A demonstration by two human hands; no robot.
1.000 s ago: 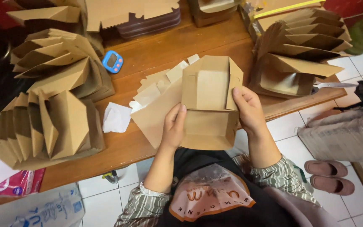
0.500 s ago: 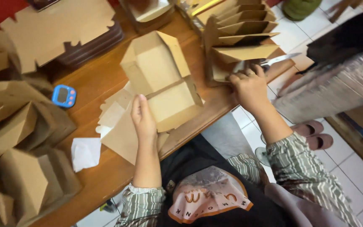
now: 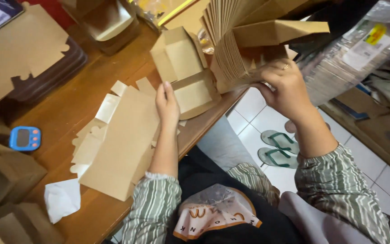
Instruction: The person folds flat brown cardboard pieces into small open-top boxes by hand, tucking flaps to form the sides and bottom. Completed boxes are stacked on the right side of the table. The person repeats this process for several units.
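I see a wooden surface [image 3: 75,106] running from 7 o'clock up to 1 o'clock, its near edge slanting over white floor tiles [image 3: 253,108] where a pair of sandals [image 3: 278,149] lies. My left hand [image 3: 167,103] rests flat, fingers released, on the stack of flat brown box blanks [image 3: 123,140], fingertips just touching the folded open box [image 3: 186,77] at 12 o'clock, which sits right at the surface's edge. My right hand [image 3: 285,86], at 2 o'clock, has its fingers clenched on the nested stack of folded boxes [image 3: 244,45], which overhangs the edge. A blue timer [image 3: 25,138] sits at 9 o'clock and a white tissue [image 3: 62,199] at 8 o'clock. Bare wood between the timer and the blanks is the only open room.
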